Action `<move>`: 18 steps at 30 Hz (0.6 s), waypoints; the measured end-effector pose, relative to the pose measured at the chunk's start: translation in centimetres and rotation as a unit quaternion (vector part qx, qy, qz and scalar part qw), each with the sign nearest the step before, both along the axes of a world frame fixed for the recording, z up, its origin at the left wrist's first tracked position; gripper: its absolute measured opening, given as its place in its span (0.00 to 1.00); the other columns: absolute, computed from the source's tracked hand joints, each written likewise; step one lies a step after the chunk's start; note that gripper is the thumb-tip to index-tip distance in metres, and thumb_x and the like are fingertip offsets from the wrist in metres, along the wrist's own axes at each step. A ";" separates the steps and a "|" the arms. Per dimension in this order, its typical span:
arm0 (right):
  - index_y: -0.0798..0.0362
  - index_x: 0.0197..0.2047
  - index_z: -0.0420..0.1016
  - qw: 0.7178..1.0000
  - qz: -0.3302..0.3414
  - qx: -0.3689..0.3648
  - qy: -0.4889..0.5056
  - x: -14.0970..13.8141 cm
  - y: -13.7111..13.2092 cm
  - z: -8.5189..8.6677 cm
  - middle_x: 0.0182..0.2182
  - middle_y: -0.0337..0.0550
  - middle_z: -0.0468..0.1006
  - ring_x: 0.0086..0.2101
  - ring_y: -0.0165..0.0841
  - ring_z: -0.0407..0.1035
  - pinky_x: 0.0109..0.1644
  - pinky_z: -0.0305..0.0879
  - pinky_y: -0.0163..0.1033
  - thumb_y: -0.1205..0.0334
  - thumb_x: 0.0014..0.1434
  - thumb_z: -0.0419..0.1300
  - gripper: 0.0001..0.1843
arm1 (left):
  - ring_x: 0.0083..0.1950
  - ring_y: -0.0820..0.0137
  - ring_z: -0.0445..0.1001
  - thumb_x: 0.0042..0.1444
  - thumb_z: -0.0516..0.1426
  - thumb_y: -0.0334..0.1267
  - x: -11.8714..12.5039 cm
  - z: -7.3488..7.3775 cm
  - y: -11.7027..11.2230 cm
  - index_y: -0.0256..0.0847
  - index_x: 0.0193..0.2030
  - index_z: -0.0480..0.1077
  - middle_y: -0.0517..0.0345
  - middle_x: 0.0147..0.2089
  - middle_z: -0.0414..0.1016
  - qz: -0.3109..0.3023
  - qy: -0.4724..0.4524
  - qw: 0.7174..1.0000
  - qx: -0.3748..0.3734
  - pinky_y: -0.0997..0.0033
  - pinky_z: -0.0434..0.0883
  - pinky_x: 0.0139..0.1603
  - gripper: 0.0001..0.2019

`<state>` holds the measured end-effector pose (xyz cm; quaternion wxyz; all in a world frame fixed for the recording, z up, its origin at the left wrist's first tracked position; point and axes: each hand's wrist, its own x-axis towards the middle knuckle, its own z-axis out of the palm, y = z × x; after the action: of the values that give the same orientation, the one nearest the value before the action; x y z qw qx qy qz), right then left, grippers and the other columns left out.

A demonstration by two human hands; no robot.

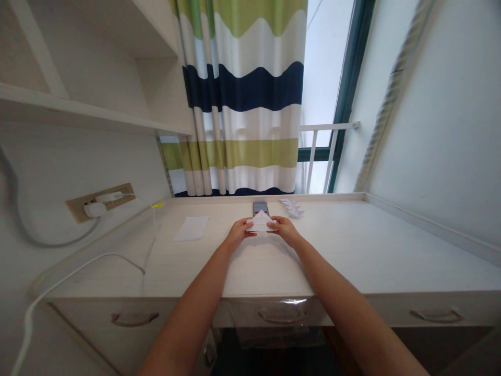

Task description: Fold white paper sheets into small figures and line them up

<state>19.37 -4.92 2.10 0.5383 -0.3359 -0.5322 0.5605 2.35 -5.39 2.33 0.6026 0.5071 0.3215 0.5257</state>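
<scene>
Between my two hands is a piece of folded white paper [260,221], with a pointed top and a flat lower strip. My left hand [238,233] grips its left end, thumb on the near face and fingers behind and below. At the right end, my right hand [286,230] pinches it the same way. The paper is held just above the desk. Right behind it lies a phone [260,205], partly covered by the paper's tip. Several folded white paper pieces [291,207] lie to the right of the phone.
A stack or sheet of white paper [191,228] lies on the left of the white desk [344,256]. A white cable [113,255] crosses the desk's left edge. Plugs sit in a wall socket [99,202]. A striped curtain [258,125] hangs behind, and a shelf [90,112] juts out at upper left.
</scene>
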 end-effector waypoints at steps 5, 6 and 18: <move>0.55 0.28 0.72 1.000 0.008 -0.006 0.021 0.3 -0.1 0.3 0.29 0.41 0.74 0.30 0.31 0.69 0.36 0.69 0.40 0.66 0.37 0.63 0.10 | 0.32 0.72 0.71 0.44 0.57 0.34 -0.1 0.4 -0.5 0.40 0.49 0.63 0.52 0.39 0.71 -0.027 -0.022 0.999 0.011 0.73 0.72 0.27 0.22; 0.55 0.29 0.72 1.000 0.011 -0.009 0.027 0.4 -0.2 0.4 0.29 0.41 0.74 0.31 0.31 0.69 0.37 0.69 0.41 0.67 0.37 0.62 0.11 | 0.32 0.72 0.71 0.45 0.56 0.34 -0.1 0.5 -0.6 0.42 0.51 0.60 0.53 0.38 0.71 -0.029 -0.025 0.999 0.013 0.73 0.72 0.27 0.23; 0.52 0.26 0.67 0.997 0.068 0.024 0.038 0.8 -0.5 0.6 0.26 0.34 0.68 0.31 0.27 0.67 0.41 0.68 0.43 0.64 0.39 0.61 0.08 | 0.27 0.77 0.67 0.44 0.55 0.35 -0.3 0.6 -0.3 0.38 0.29 0.65 0.59 0.30 0.65 0.020 -0.011 0.999 0.034 0.73 0.72 0.26 0.05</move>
<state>20.18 -5.42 2.74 0.5264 -0.2642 -0.5469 0.5950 2.07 -5.71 2.91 0.5783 0.5151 0.3072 0.5532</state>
